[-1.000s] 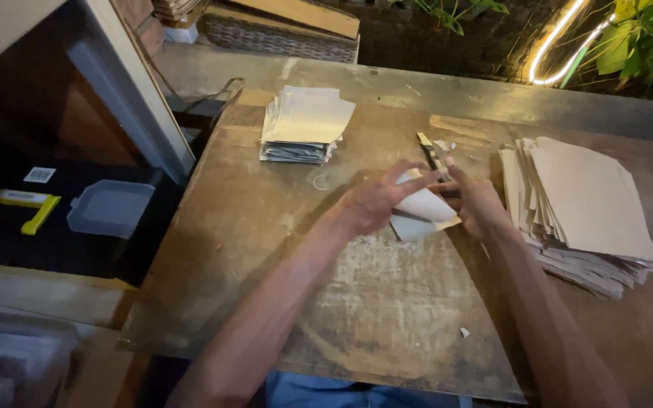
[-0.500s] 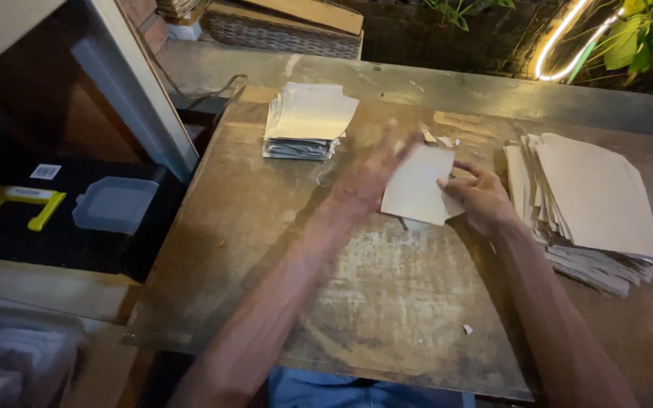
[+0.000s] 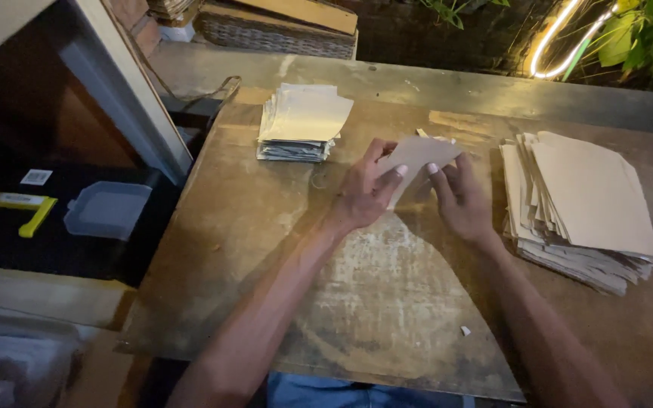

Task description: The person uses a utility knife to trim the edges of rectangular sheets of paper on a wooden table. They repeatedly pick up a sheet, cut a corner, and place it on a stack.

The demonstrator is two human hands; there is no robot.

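Left hand: the left hand (image 3: 368, 193) is curled around the near-left edge of a small tan paper sheet (image 3: 417, 155), thumb on top and fingers (image 3: 372, 156) wrapped behind, pinching it.
Right hand: the right hand (image 3: 461, 198) grips the same sheet at its right corner, fingertips (image 3: 433, 169) pressed onto the paper, the hand otherwise loosely bent.
Sheet: held just above the worn wooden board (image 3: 357, 302), about mid-table, between the two stacks; it looks folded or creased, though I cannot tell how many layers.
Right stack: a thick, fanned pile of tan sheets (image 3: 591, 204) lies on the right side of the board, near the right hand but not touching it.
Far stack: a smaller, squarer stack of pale sheets (image 3: 304, 121) sits at the far left of the board, well apart from both hands.
Left of table: a clear plastic lid (image 3: 107, 210) and a yellow-handled tool (image 3: 20, 209) rest on a dark surface.
Far edge: a woven basket (image 3: 273, 34), green leaves (image 3: 644, 38) and a glowing light strip (image 3: 553, 38).
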